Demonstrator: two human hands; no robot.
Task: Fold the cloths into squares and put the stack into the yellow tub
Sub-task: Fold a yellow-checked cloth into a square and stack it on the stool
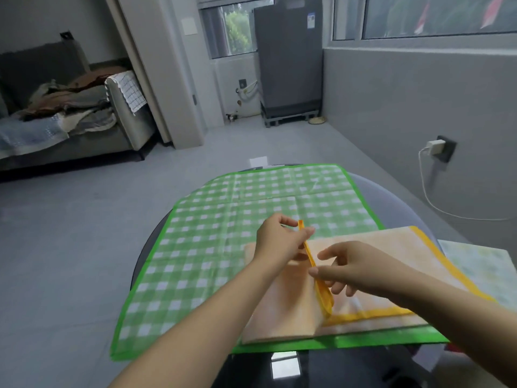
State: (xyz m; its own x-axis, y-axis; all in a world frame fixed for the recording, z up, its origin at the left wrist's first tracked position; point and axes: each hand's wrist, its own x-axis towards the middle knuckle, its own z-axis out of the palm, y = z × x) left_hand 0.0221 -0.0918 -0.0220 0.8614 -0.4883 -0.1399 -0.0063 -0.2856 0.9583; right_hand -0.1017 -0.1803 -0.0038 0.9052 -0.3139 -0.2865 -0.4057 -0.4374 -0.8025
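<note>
A pale orange cloth with a yellow border (391, 256) lies on the right half of a green checked cloth (223, 219) spread flat over a dark round table (372, 189). My left hand (279, 242) pinches the far end of the orange cloth's raised yellow edge. My right hand (352, 267) pinches the same edge nearer to me, so the left part of the cloth stands up like a flap. No yellow tub is in view.
A light patterned cloth (481, 267) lies at the table's right edge. A sofa piled with clothes (64, 113) stands at the far left, a grey appliance (288, 60) at the back. A charger cable (430, 197) hangs on the right wall.
</note>
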